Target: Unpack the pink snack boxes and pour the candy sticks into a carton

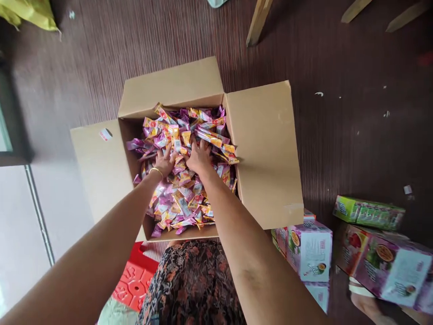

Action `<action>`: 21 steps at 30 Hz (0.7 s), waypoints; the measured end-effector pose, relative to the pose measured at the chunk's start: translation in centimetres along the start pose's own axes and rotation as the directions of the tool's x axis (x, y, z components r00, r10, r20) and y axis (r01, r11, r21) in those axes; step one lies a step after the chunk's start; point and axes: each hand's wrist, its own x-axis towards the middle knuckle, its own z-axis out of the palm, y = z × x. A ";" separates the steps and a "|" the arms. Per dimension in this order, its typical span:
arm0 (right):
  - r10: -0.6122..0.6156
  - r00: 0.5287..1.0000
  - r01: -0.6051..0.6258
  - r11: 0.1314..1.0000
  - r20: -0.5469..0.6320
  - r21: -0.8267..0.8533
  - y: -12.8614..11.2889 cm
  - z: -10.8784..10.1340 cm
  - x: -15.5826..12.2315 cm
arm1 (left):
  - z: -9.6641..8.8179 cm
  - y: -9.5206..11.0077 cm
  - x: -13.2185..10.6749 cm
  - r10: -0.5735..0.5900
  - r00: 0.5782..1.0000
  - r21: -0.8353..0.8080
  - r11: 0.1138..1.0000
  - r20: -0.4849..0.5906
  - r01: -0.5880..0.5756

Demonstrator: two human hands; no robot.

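Observation:
An open cardboard box (265,153) is filled with small purple, orange and pink snack packets (182,203). Inside it, my left hand (164,161) rests on the packets left of the middle, fingers spread and a thin bangle at the wrist. Close beside it, my right hand (199,157) presses among the packets with fingers apart, some tips hidden between wrappers. Neither hand visibly grips a packet. A few longer packets (214,137) lie across the heap just beyond my right hand.
Printed cartons (314,250) are stacked right of my legs, with more purple cartons (389,266) and a green carton (368,212) farther right. A person's foot (365,302) shows there. A red plastic stool (135,282) stands lower left; wooden legs (259,22) rise beyond the box.

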 end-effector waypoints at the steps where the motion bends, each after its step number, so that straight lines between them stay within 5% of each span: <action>1: -0.009 1.000 0.009 1.000 -0.008 -0.002 0.2 0.1 -0.8 | -0.5 -0.4 -0.3 -0.001 1.000 -0.016 1.000 0.015 0.001; 5: -0.040 0.997 0.037 0.998 -0.062 -0.049 2.0 1.5 -7.1 | -1.1 -1.7 -6.1 0.048 0.996 -0.068 0.996 -0.074 -0.053; 7: -0.024 0.998 0.019 0.996 -0.054 -0.089 3.4 3.0 -9.8 | 0.1 -2.2 -10.2 0.141 0.980 -0.022 0.989 -0.138 -0.145; 10: -0.034 0.999 0.033 0.991 -0.008 -0.129 4.7 5.2 -10.6 | 3.7 -3.0 -13.8 0.173 0.983 0.066 0.983 -0.066 -0.169; 15: -0.038 0.999 0.038 0.990 0.000 -0.138 3.8 6.8 -6.8 | 7.8 -5.1 -10.3 0.128 0.991 0.092 0.988 -0.039 -0.124; 18: -0.066 0.997 0.062 0.990 -0.028 -0.127 3.8 7.0 -7.4 | 7.7 -6.2 -9.1 0.168 0.986 0.094 0.982 -0.021 -0.165; 21: -0.128 0.992 0.125 0.985 -0.016 -0.122 5.3 6.9 -10.3 | 6.7 -6.4 -11.6 0.123 0.991 0.124 0.984 0.054 -0.129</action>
